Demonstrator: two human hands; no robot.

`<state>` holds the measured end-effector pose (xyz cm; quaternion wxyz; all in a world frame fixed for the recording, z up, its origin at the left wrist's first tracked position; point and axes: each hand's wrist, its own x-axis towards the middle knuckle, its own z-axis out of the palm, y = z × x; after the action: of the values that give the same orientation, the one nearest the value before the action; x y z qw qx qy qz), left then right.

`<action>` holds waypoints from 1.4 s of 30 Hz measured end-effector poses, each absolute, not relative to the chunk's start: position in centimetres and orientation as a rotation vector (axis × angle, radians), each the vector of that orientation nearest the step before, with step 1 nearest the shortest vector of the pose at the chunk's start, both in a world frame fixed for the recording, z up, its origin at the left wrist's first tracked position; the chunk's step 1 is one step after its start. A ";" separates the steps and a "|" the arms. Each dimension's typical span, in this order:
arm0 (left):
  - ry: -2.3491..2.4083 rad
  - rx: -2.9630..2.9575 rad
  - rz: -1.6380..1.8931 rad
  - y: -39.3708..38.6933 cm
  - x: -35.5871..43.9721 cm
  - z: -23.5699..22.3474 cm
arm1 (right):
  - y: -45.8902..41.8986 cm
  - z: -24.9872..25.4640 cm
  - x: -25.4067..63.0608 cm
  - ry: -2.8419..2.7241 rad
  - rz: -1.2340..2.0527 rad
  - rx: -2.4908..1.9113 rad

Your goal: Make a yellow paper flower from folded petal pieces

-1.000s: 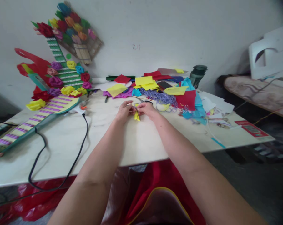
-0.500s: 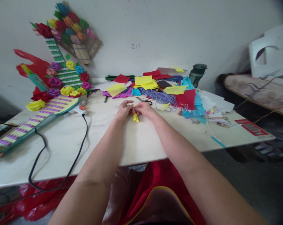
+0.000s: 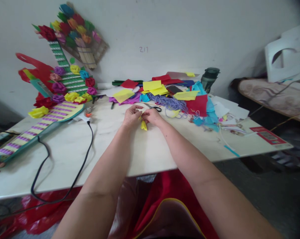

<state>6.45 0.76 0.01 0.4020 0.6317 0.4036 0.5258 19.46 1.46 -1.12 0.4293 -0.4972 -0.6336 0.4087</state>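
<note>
Head view: left hand (image 3: 133, 115) and right hand (image 3: 151, 117) grip a gathered yellow piece (image 3: 144, 125) above the surface (image 3: 150, 149), nearest its front edge.

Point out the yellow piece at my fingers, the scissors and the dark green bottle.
Yellow piece (image 3: 144, 126): head view, on its flared lower end.
Scissors (image 3: 155, 107): head view, on the black handle.
Dark green bottle (image 3: 208, 81): head view, on its body below the lid.

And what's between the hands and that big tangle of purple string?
Scissors lie between the right hand and the purple string. The head view shows them.
</note>
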 end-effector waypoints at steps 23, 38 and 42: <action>0.989 1.560 1.401 1.4 6.7 0.0 | 0.4 0.4 19.6 -1.579 1.126 -1.259; 1.009 1.647 1.117 1.3 8.2 -1.2 | 0.2 1.6 23.1 -1.675 1.058 -1.271; 1.162 1.786 1.181 1.6 8.5 -1.3 | -0.2 2.1 23.7 -1.698 1.105 -1.278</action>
<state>8.46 1.58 -1.29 0.3453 0.6881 0.4476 0.4550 23.75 -0.16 2.07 0.3644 -0.4969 -0.6602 0.4294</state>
